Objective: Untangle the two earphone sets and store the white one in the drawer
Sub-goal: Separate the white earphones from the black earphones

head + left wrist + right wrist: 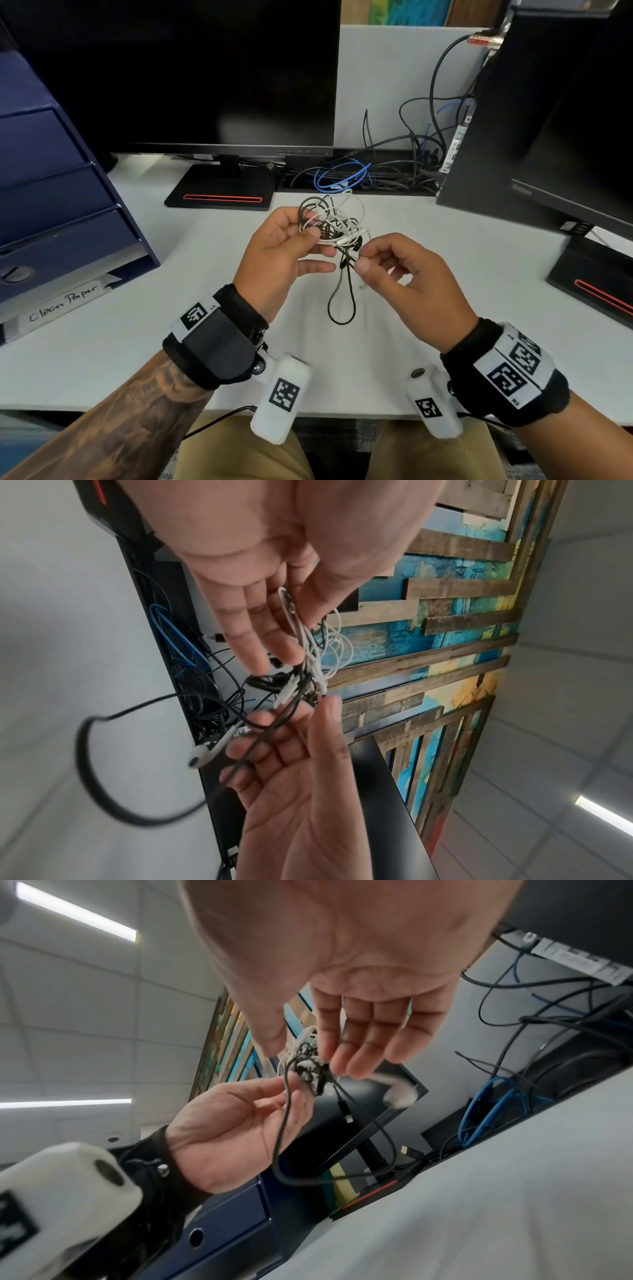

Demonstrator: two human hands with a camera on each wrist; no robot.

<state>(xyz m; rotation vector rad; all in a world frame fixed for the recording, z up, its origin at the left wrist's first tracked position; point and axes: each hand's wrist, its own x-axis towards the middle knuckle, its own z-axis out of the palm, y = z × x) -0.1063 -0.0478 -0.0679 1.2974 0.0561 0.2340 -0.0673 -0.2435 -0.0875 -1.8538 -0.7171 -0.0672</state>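
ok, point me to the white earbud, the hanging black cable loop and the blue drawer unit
white earbud (202, 756): left wrist view, on the bud's rounded head.
black cable loop (340, 320): head view, on the loop's lowest curve.
blue drawer unit (51, 192): head view, on a middle drawer front.

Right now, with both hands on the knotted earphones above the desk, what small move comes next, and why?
Probably draw the right hand gently away, easing the strand it pinches out of the knot. The left hand holds the tangle of white and black cords above the desk, a black loop already hangs free below, and the drawer unit sits shut at the left.
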